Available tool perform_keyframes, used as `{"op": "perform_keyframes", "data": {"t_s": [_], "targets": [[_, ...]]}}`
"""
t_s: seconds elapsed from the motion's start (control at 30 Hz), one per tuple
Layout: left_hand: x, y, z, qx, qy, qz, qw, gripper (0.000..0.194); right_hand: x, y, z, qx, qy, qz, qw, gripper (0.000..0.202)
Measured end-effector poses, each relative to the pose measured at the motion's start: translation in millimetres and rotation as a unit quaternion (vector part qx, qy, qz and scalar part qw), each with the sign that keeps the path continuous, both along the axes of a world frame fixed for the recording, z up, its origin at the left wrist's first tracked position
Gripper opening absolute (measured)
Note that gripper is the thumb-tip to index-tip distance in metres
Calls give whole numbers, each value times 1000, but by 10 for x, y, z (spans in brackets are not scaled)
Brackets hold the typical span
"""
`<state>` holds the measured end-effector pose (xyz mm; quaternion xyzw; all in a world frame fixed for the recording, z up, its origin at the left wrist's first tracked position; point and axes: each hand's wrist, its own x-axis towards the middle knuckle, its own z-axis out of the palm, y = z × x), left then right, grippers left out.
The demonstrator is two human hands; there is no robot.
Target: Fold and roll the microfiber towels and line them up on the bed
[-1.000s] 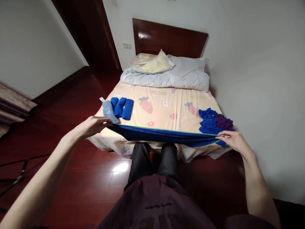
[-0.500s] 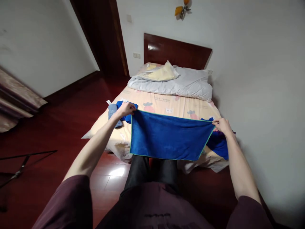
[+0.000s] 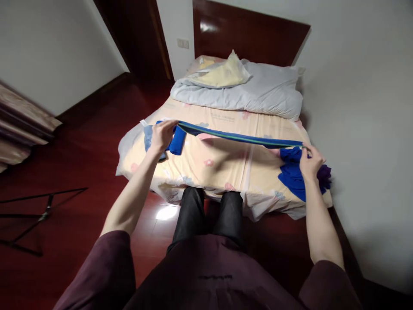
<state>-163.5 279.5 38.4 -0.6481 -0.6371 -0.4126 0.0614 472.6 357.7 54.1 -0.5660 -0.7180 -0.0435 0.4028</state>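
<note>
A blue towel (image 3: 238, 137) with a green edge is stretched above the bed between my two hands, seen nearly edge-on as a narrow strip. My left hand (image 3: 163, 135) pinches its left corner, my right hand (image 3: 311, 160) its right corner. Beyond and beneath my left hand lie a rolled or folded blue cloth (image 3: 177, 141) and a grey-blue bundle (image 3: 148, 137), partly hidden by the hand. Close to my right hand, a crumpled pile of blue cloths (image 3: 292, 172) rests on the bed, with a dark purple cloth (image 3: 324, 176) beside it.
The bed (image 3: 209, 170) has a peach patterned sheet. A grey-white quilt (image 3: 271, 92) and a pale yellow pillow or cloth (image 3: 226, 75) lie near the headboard (image 3: 248, 32). A black metal stand (image 3: 48, 211) is on the floor at left; a wall runs along the right.
The towel was hanging spread out with its broad face showing; now it is lifted and seen edge-on. Both hands have moved outward, still holding its corners. The view has tilted down.
</note>
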Motion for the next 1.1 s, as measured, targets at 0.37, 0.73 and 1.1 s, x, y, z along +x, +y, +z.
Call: {"op": "perform_keyframes", "data": {"t_s": [0.37, 0.73, 1.1], "targets": [[360, -728, -1748, -361, -5, -36, 932, 41, -78, -640, -1796, -210, 64, 15, 975, 17], [369, -1040, -2386, -381, 138, -31, 914, 41, 124, -976, -2654, -270, 73, -7, 960, 28], [467, -967, -2342, -335, 168, -24, 927, 44, -118, -1005, -2479, -263, -82, -52, 960, 42]]}}
